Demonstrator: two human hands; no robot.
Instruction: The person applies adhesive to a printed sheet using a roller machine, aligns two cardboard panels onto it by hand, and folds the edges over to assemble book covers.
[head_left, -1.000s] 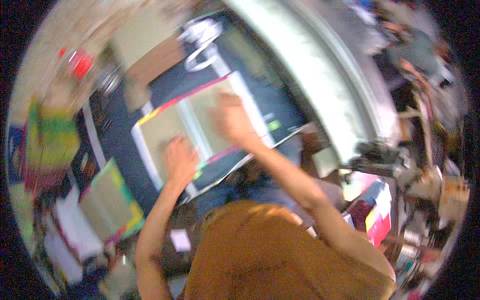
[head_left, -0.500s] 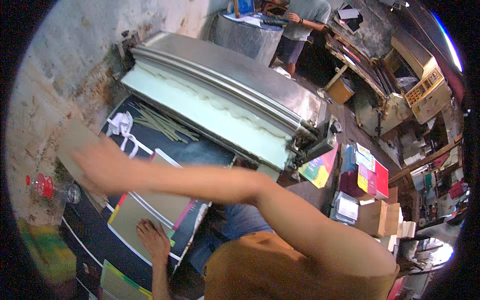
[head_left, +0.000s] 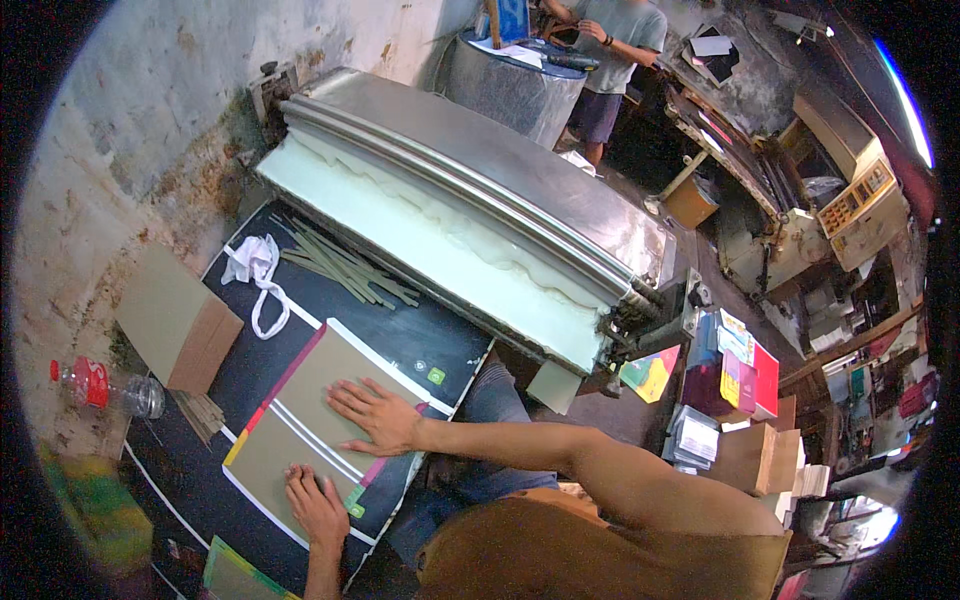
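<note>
A printed cover sheet (head_left: 265, 411) with magenta, red and yellow edges lies under two grey-brown boards on the dark tabletop. White strips (head_left: 318, 440) run between the boards. My right hand (head_left: 378, 415) rests flat, fingers spread, on the farther board (head_left: 325, 385). On the nearer board (head_left: 265, 465) lies my left hand (head_left: 318, 508), its fingers stretched out near the board's right end. Neither hand grips anything.
Left of the sheet stands a stack of grey boards (head_left: 175, 315), beside a plastic bottle (head_left: 110, 388). Beyond lie a white cloth (head_left: 250, 258) and grey strips (head_left: 345, 265). A metal roller machine (head_left: 460, 210) borders the table's far side. A person (head_left: 615, 60) stands behind it.
My right hand has come from the board stack at the left to lie on the farther board. My left hand remains on the nearer board. The view has shifted slightly.
</note>
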